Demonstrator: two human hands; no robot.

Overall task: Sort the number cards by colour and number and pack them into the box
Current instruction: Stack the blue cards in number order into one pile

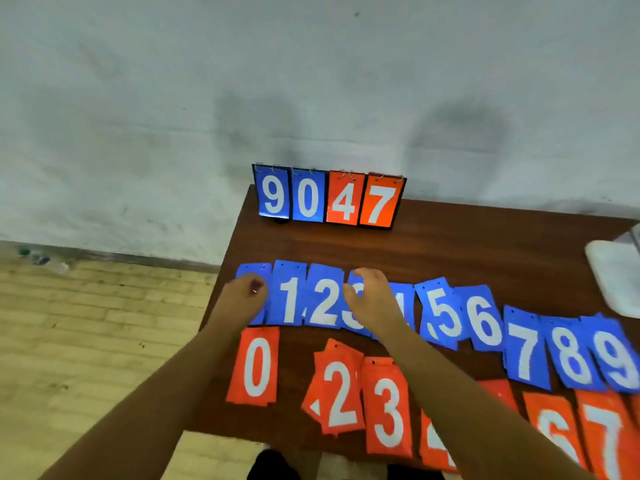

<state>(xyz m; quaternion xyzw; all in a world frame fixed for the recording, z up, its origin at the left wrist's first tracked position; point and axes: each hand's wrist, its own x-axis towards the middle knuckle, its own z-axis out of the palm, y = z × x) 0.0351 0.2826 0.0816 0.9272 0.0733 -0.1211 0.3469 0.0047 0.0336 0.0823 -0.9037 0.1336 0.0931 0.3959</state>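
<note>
On the brown table (450, 244) the blue cards (441, 317) lie face up in one overlapping row, 0 to 9 from left to right. Each has its long axis running away from the person, its digit upright to them and its punched holes at the far edge. Towards the right the row sags nearer the person and the cards tip slightly. Just in front lies a second row, the orange cards (256, 367), set the same way: 0, 2, 3, a partly hidden one, 6 and 7 show.

The left hand (246, 294) sits over the blue 0 card (256, 271), fingers curled in with a small glint among them. Whether it holds anything I cannot tell. The right hand (372, 303) covers the blue 3 card (349, 323), fingers bent down onto it, grip unclear.

A flip scoreboard (329, 199) stands at the far edge reading 9 0 4 7 — two blue, two orange. A blurred white object (613, 278) lies at the right.
</note>
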